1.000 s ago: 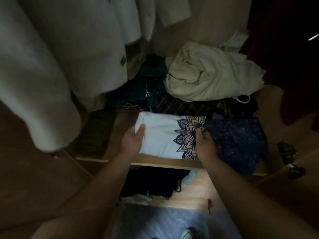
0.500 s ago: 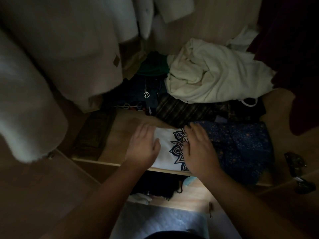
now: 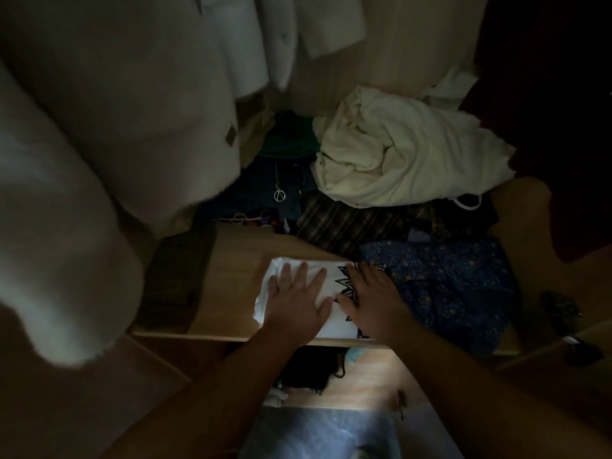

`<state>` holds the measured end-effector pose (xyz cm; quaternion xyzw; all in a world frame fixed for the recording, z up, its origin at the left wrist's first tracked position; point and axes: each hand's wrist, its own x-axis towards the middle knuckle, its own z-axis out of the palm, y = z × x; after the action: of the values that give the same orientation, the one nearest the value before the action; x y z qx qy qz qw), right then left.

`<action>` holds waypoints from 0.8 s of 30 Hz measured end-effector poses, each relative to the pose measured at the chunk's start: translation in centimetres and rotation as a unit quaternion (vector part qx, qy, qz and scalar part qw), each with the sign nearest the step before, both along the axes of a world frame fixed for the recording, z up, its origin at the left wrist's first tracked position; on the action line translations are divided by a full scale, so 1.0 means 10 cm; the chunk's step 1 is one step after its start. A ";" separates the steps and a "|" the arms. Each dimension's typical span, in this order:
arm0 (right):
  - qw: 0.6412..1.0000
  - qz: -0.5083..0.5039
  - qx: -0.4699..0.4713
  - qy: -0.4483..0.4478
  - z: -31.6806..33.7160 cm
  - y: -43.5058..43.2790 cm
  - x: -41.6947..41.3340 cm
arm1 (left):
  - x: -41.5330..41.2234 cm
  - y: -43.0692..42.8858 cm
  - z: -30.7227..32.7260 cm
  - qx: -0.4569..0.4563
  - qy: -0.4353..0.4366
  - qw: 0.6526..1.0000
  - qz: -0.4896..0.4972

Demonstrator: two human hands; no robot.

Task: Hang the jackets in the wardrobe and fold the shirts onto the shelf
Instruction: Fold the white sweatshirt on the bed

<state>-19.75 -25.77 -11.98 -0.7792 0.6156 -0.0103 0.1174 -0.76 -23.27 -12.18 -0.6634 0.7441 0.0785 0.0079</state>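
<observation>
Shifted off its ends, left hand [image 3: 294,301] and right hand [image 3: 376,301] now lie spread flat atop the folded white shirt [image 3: 336,324] at the front edge of the shelf [image 3: 231,260], likely pressing its folds flat.

left hand [image 3: 294,306], right hand [image 3: 374,303] now pressed flat on shirt [image 3: 335,326]

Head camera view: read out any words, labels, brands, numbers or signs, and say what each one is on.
No words or numbers are readable.
Ring pendant on the dark clothes: a triangle-like sign, no letters.
Folded white shirt: dark patterned print, no lettering.
Brown patch on the pale coat: too dim to read.
</observation>
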 end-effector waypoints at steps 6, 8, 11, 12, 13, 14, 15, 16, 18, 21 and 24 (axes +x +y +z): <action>1.000 0.008 -0.007 0.014 0.10 0.07 0.03 | 0.03 -0.01 0.02 0.021 0.033 0.999 -0.017; 0.999 -0.006 -0.026 0.031 0.19 0.14 0.02 | 0.05 -0.01 0.11 0.052 0.031 0.998 -0.030; 0.994 -0.068 -0.079 0.019 0.41 0.40 -0.02 | 0.06 0.03 0.27 0.053 0.020 0.998 -0.042; 0.992 -0.088 -0.089 0.003 0.46 0.53 -0.05 | 0.06 0.09 0.32 0.036 0.018 0.998 -0.048; 0.989 -0.106 -0.098 -0.011 0.51 0.70 -0.09 | 0.04 0.17 0.35 0.017 0.025 0.998 -0.058; 0.987 -0.119 -0.109 -0.017 0.53 0.89 -0.14 | 0.02 0.28 0.37 0.003 0.044 0.996 -0.071; 0.985 -0.129 -0.117 -0.015 0.53 1.10 -0.19 | -0.02 0.43 0.40 -0.004 0.075 0.994 -0.083; 0.983 -0.139 -0.122 -0.006 0.51 1.34 -0.26 | -0.08 0.60 0.44 -0.007 0.106 0.990 -0.095; 0.977 -0.175 -0.121 0.014 0.46 1.87 -0.42 | -0.26 1.02 0.50 -0.007 0.142 0.983 -0.115; 0.961 -0.251 -0.112 0.023 0.43 2.74 -0.67 | -0.64 1.76 0.50 -0.006 0.130 0.972 -0.196; 0.944 -0.313 -0.098 0.028 0.44 3.74 -0.90 | -1.09 2.56 0.44 0.043 0.111 0.947 -0.298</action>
<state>-28.74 11.64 -7.56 -0.5547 0.8276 -0.0849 0.0136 -11.61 2.29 -7.82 -0.3976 0.8999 0.1778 -0.0227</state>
